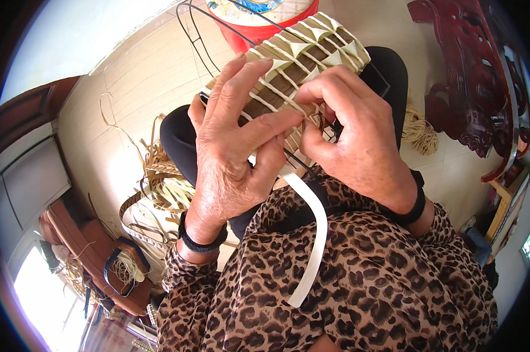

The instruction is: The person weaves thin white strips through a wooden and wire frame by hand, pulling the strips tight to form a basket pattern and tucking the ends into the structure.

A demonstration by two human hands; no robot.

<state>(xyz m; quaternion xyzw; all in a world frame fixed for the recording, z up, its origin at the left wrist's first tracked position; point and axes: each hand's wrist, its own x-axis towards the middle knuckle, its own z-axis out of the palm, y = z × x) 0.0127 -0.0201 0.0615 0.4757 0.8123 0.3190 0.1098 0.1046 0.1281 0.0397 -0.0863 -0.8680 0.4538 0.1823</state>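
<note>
Resting spread across the woven piece (303,58), the left hand (230,135) lies on its near side; whether thumb and forefinger grip anything cannot be told. The right hand (356,132) pinches the near edge. The piece lies over the knees (180,138). One pale strip (316,214) hangs over the leopard-print shirt (388,270).

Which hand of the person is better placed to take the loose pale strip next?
Probably the left hand: it lies close beside the upper visible part of the pale strip. The right hand seems occupied, curled in at the woven piece.
</note>
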